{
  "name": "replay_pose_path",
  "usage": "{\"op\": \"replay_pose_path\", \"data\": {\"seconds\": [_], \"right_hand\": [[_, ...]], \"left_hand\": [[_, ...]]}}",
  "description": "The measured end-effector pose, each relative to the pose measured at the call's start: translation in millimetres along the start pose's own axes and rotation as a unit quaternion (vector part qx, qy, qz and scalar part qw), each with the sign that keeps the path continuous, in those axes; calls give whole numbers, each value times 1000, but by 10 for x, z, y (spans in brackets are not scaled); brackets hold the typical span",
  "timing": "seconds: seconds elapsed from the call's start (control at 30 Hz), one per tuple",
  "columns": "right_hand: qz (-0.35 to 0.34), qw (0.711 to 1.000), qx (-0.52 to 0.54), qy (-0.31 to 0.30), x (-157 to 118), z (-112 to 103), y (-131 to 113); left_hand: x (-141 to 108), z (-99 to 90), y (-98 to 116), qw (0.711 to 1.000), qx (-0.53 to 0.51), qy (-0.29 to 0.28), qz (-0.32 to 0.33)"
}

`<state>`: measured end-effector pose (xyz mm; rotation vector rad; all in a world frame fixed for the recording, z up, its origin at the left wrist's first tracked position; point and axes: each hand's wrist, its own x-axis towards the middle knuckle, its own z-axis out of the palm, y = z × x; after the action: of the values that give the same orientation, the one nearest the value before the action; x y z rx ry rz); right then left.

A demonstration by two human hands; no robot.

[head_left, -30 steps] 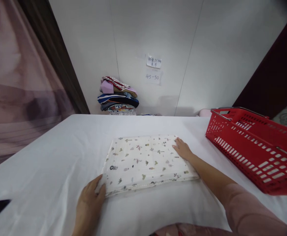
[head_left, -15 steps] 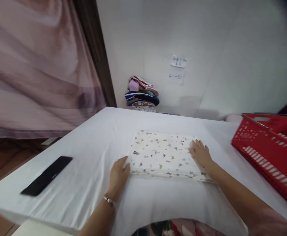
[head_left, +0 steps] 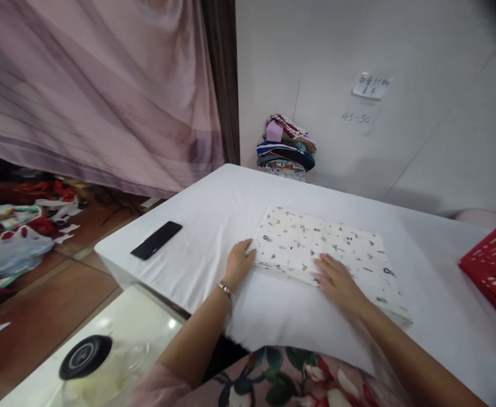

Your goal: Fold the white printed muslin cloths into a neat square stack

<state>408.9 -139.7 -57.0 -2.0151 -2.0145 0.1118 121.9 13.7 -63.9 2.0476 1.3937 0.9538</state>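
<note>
A white folded cloth with small printed plant and animal-like motifs lies flat on the white-covered table, its layers showing along the front edge. My left hand rests at the cloth's left front corner, fingers stretched out against its edge. Across the front part of the cloth lies my right hand, palm down with fingers extended. Neither hand grips anything that I can see. A bracelet circles my left wrist.
A black phone-like slab lies on the table's left. To the right stands a red plastic basket. Folded fabrics are stacked by the wall. A clear container with a black lid sits on a white surface at lower left.
The view has turned left. My right hand has moved from the cloth's right edge to its front middle, while my left hand stays at the left edge.
</note>
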Motion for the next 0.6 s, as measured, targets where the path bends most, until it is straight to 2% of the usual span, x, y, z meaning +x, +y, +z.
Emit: {"op": "replay_pose_path", "data": {"seconds": [0.13, 0.23, 0.33, 0.6], "right_hand": [[-91, 994, 56, 36, 68, 103, -370], [-140, 984, 91, 59, 180, 165, -556], [-172, 976, 115, 64, 310, 190, -731], [-172, 973, 145, 45, 628, 202, -1133]], "left_hand": [[-18, -79, 14, 993, -78, 20, -89], [-58, -156, 4, 985, -101, 48, -129], [-133, -219, -10, 983, -109, 55, -136], [-367, -285, -7, 994, -62, 34, -87]]}}
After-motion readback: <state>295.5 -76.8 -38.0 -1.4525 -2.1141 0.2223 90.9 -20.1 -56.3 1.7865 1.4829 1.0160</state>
